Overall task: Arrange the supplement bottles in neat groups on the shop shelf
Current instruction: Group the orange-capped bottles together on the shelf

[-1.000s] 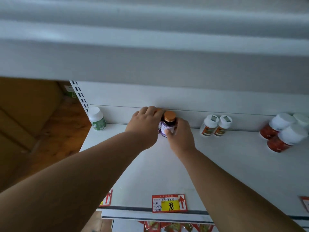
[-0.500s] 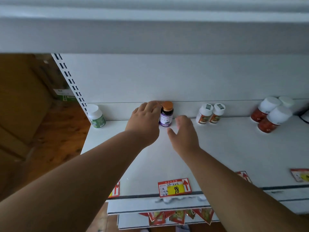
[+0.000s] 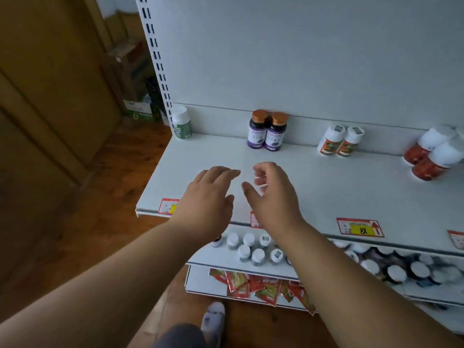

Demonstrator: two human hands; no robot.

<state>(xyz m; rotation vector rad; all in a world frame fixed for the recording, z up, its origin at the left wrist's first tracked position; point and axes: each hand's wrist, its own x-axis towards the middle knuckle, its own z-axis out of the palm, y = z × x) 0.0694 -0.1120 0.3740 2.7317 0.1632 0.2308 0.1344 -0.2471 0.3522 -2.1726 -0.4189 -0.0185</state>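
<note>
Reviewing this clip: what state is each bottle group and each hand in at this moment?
Purple bottles: two upright, touching, against the back wall.
Green bottle: upright, alone.
Orange-label bottles: paired, side by side.
Red bottles: clustered.
Left hand: open, empty.
Right hand: loosely curled, empty.

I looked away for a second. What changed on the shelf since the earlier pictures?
Both hands let go of the two purple-labelled, copper-capped bottles and drew back: left hand and right hand now hover empty. The bottles stand paired at the back wall. Other bottles stayed put.

There is one view only, from the person's head. It looks forward and down, close to the white shelf (image 3: pixel 313 187), with the wooden floor (image 3: pixel 82 222) at left.
</note>
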